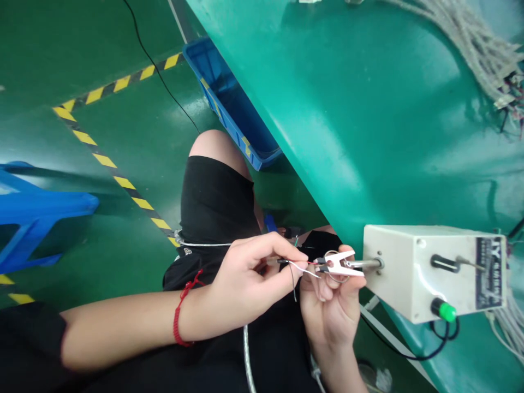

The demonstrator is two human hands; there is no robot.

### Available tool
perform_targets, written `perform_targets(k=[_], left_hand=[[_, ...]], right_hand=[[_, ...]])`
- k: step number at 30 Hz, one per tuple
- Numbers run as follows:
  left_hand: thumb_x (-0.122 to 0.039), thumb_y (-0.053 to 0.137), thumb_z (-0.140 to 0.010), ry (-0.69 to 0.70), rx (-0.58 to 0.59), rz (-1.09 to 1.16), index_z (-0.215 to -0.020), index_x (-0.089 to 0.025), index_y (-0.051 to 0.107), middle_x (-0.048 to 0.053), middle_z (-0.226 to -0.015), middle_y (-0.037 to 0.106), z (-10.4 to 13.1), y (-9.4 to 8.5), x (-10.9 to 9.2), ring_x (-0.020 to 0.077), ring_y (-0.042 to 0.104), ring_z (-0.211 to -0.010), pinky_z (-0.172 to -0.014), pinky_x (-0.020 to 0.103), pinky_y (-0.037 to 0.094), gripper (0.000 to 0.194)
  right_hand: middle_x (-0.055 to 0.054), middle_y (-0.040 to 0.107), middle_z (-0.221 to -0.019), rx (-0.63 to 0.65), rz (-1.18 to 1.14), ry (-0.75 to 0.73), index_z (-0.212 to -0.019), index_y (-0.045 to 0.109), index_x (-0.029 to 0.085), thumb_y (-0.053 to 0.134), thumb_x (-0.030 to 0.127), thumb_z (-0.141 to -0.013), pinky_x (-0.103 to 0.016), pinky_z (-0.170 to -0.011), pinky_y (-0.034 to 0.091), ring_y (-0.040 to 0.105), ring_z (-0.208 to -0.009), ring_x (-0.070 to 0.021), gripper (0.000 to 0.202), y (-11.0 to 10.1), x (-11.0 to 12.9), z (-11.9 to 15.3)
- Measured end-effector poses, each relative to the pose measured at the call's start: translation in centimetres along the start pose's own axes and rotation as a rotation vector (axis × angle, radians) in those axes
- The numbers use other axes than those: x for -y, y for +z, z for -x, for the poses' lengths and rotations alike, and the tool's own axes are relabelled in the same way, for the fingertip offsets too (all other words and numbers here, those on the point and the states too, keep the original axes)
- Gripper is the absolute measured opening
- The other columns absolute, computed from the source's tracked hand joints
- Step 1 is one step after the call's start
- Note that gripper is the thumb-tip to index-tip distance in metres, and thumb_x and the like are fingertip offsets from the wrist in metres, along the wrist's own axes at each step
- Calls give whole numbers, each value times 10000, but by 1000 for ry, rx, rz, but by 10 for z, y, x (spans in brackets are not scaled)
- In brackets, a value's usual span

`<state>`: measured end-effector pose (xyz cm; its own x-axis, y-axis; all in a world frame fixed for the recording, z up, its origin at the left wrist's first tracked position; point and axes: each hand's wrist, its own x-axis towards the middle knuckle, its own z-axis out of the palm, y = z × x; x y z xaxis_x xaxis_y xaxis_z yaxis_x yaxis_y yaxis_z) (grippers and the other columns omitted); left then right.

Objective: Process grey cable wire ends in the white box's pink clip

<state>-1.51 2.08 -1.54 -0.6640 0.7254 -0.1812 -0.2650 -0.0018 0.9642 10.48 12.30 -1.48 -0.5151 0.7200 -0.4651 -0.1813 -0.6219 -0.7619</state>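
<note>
My left hand [251, 275], wearing a red braided bracelet [178, 319], pinches the stripped end of a cable. Several thin wires [305, 268], among them red, white and green ones, stick out past its fingertips. The red wire reaches the black tips of a white clip [336, 264]; I cannot tell whether they grip it. That clip sits on a metal rod [366, 263] projecting from a beige machine box [403, 278]. Around the clip's handles, my right hand [331, 311] has its thumb and fingers closed. A grey cable [247, 355] hangs below my left hand.
The box stands on a green-topped table [347, 125], with a green knob [447, 312] and a slotted switch [445, 264]. Bundled grey cables [462, 41] lie at the far right. A blue crate [229, 103] is beside the table. A blue stool [45, 207] stands at left, near yellow-black floor tape [104, 160].
</note>
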Motion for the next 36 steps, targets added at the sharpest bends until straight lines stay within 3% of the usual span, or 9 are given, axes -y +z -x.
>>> perform_targets(k=[5, 8, 11, 13, 15, 18, 21, 26, 36], left_hand=[[-171, 715, -923, -4, 12, -2, -911, -145, 733, 15, -670, 654, 0, 0, -2, 84, 494, -489, -446, 228, 323, 33], [-178, 719, -924, -12, 6, 2, -914, -147, 732, 15, -677, 652, 0, 1, -1, 82, 486, -493, -448, 228, 325, 35], [-177, 716, -928, -15, 6, 14, -913, -145, 730, 16, -689, 651, 0, 1, -1, 78, 472, -498, -456, 229, 327, 38], [-179, 714, -930, -19, 7, 25, -918, -142, 729, 19, -698, 654, 0, 1, 0, 74, 459, -498, -459, 229, 326, 42], [-183, 714, -929, -24, 5, 36, -918, -138, 726, 24, -704, 657, 0, 2, 0, 70, 446, -494, -456, 228, 317, 48], [-189, 714, -928, -32, 7, 43, -910, -135, 724, 27, -700, 657, 0, 2, -1, 68, 438, -491, -453, 225, 307, 58], [-200, 719, -926, -44, 10, 43, -901, -138, 723, 27, -697, 657, 0, 2, -2, 72, 445, -506, -461, 222, 312, 67], [-210, 714, -931, -57, 21, 42, -903, -139, 722, 27, -696, 655, 1, 1, -1, 72, 440, -506, -458, 219, 304, 77], [-178, 710, -923, -32, 21, 50, -894, -119, 721, 29, -687, 650, 0, 3, -1, 73, 443, -499, -459, 222, 311, 67]], right_hand=[[50, 525, -696, -9, 98, 7, -1235, 703, 306, 760, 576, -878, -202, -475, 370, 373, -504, -78, 451, -5, 1, 4], [25, 568, -644, 63, 247, -55, -1115, 722, 247, 574, 639, -965, -254, -468, 391, 471, -490, -120, 445, -7, -1, 10], [18, 559, -589, 18, 388, -416, -938, 712, 197, 557, 442, -999, -290, -484, 393, 501, -494, -144, 296, -6, -1, 20], [11, 600, -666, -121, 434, -706, -1032, 712, 194, 587, 238, -954, -303, -482, 382, 503, -510, -147, 154, -4, 2, 29], [8, 649, -806, -259, 464, -830, -1255, 653, 251, 583, 112, -913, -314, -485, 393, 509, -539, -149, 376, -1, 7, 39], [29, 649, -870, -341, 492, -698, -1480, 462, 377, 554, 63, -928, -337, -524, 460, 533, -576, -155, 642, 3, 15, 48], [28, 647, -860, -282, 486, -559, -1533, 375, 379, 519, 129, -978, -351, -518, 506, 548, -544, -151, 626, 6, 17, 50], [28, 687, -975, -289, 543, -539, -1584, 166, 475, 500, 182, -1012, -365, -521, 571, 580, -505, -135, 724, 9, 19, 50], [31, 714, -771, -244, 533, -498, -1614, 80, 356, 492, 190, -995, -327, -479, 544, 566, -459, -165, 762, 16, 25, 48]])
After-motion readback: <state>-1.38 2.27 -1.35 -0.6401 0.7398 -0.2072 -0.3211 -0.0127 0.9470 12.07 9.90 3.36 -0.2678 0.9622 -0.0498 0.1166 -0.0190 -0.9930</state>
